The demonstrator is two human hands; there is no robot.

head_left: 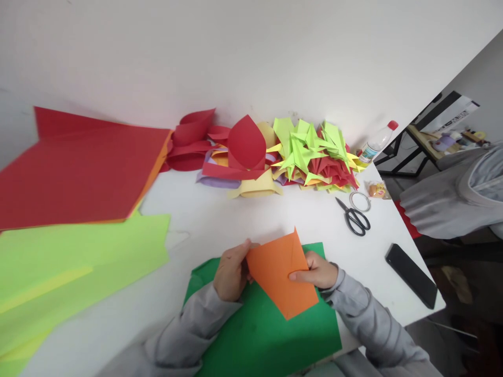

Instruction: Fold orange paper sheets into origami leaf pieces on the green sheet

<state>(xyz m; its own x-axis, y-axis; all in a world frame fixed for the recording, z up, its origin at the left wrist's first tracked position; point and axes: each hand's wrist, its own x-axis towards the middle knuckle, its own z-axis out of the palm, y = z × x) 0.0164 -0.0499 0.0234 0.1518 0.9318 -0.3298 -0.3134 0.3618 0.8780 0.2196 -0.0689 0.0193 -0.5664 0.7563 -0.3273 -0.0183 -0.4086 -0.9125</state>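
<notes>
An orange sheet of paper, folded along at least one edge, is held up between my two hands. My left hand grips its left corner, fingers partly hidden behind it. On the right side, my right hand pinches the paper, with the thumb on the front and the other fingers behind. Beneath both hands lies a large green sheet on the white table.
Large red and lime-green sheets cover the left. Along the wall are red paper shapes and lime folded stars. Scissors, a tape roll, a wrapped snack, a bottle and a black phone lie right.
</notes>
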